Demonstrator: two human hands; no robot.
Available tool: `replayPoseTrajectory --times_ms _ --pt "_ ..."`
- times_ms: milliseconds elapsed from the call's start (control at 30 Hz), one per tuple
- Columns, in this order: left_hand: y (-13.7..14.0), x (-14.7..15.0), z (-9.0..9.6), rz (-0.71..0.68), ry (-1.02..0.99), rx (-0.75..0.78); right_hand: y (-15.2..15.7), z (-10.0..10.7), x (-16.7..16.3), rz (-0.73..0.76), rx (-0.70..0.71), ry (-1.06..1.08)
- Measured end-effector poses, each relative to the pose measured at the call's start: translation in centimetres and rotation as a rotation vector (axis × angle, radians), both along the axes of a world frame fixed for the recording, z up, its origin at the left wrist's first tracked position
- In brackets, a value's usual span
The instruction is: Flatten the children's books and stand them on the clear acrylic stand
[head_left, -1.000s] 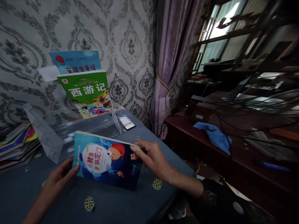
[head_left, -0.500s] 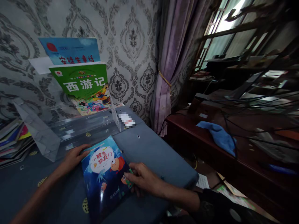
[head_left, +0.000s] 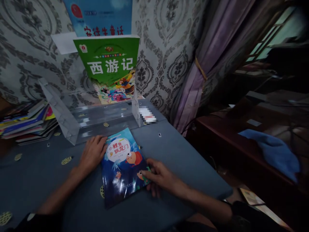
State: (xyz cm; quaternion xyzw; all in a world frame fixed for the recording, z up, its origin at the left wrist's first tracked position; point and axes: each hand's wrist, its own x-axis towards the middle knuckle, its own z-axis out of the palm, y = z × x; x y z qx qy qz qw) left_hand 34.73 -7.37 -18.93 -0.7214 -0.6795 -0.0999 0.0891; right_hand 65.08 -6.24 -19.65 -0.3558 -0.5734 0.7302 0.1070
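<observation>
A picture book (head_left: 124,174) with a dark blue, glossy cover of cartoon fish lies at a slant on the grey-blue table. My right hand (head_left: 163,177) grips its right edge, thumb on the cover and the other fingers at or under the edge. At the upper left edge, my left hand (head_left: 93,153) rests palm down with its fingers stretched out, the fingertips touching the book's side. Beyond the book stands a clear plastic book rack (head_left: 64,114). A green book (head_left: 111,69) leans upright at the rack, in front of a taller blue book (head_left: 106,16).
Several books are stacked (head_left: 31,120) at the left. A small pixelated item (head_left: 147,115) lies right of the rack. The table's (head_left: 183,161) right edge faces a dark red desk (head_left: 217,141) bearing a blue cloth (head_left: 272,154). A purple curtain (head_left: 198,71) hangs by the wall.
The view has shifted, so everything sits further right in it. My left hand has turned flatter beside the book's edge. My right hand keeps its grip on the right edge.
</observation>
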Motion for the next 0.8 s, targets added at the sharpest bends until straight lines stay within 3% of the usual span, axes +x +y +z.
replayPoseTrajectory --times_ms 167,267,333,433,500,667,800 --pt "-1.9 1.4 -0.9 -0.006 0.016 0.019 0.1 -0.1 0.2 0.025 0.003 -0.030" --pt "-2.1 1.5 -1.4 0.024 -0.003 0.018 0.4 0.1 0.6 0.021 0.077 -0.102" --pt "-2.0 1.4 -1.6 0.041 -0.004 0.008 0.8 0.6 1.0 0.041 0.267 -0.204" --pt "-1.9 1.3 -1.9 0.043 -0.007 -0.005 2.1 1.9 1.0 0.094 0.763 -0.417" --pt "-1.8 1.2 -2.1 0.028 -0.033 0.004 3.2 2.9 -0.1 0.128 1.002 -0.503" --pt "-1.8 0.8 -2.5 -0.025 -0.084 0.034 6.0 3.3 -6.2 0.226 1.322 -0.296" --pt "-1.8 0.6 -2.5 -0.028 -0.059 0.037 8.1 1.6 -10.1 0.362 1.410 -0.243"
